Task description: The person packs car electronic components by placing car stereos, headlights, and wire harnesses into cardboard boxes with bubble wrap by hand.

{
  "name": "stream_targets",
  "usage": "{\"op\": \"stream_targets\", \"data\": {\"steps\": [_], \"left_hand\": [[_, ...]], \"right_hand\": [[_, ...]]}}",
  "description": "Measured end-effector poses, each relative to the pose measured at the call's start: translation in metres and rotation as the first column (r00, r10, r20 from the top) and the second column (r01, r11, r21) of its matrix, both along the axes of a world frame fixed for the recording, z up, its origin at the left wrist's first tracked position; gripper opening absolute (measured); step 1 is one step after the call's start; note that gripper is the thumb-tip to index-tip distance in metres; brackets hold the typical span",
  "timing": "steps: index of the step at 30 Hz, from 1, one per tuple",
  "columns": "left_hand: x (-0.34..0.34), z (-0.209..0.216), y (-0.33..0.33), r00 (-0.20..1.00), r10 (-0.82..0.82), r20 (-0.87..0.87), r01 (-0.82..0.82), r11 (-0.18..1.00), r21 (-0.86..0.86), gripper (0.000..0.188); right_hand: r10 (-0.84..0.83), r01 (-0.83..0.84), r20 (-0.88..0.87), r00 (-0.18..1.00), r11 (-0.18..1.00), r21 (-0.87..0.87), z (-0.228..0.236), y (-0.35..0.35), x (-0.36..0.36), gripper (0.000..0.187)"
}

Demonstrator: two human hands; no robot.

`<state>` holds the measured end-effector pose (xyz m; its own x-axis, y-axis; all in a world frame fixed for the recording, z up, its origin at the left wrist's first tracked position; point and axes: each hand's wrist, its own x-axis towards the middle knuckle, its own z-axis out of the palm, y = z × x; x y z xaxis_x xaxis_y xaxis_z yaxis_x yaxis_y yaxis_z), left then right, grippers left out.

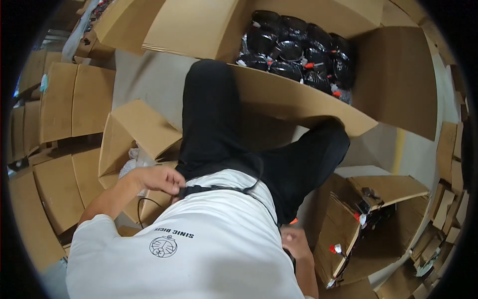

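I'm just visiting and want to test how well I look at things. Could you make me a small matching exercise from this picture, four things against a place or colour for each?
Things:
1. Left hand
2. Right hand
3. Dark wrapped bundles
4. Shirt

Places and colours:
A. Inside the large open carton
B. White
C. At the waist, by the black strap
D. Low at the person's right side

Right pairs: 1-C, 2-D, 3-A, 4-B
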<state>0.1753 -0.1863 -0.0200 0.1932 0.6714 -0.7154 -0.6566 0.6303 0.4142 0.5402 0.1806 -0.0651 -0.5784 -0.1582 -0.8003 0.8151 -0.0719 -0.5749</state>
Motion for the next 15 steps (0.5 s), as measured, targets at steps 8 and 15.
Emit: {"op": "stream_targets", "data": {"steps": [8,15], "left_hand": [[-0.008,0.042,0.082,0.991,-0.131,0.020,0.130,0.991,0.033,0.029],[0.019,-0.014,-0.046,0.926,-0.374,-0.042,0.356,0.906,-0.230,0.046]], "right_hand": [[-0.446,0.384,-0.177,0.877,0.873,-0.299,0.024,0.001,-0.005,0.016],[0.013,-0.026,-0.042,0.999,0.944,-0.330,-0.005,-0.006,0.021,0.034]]}}
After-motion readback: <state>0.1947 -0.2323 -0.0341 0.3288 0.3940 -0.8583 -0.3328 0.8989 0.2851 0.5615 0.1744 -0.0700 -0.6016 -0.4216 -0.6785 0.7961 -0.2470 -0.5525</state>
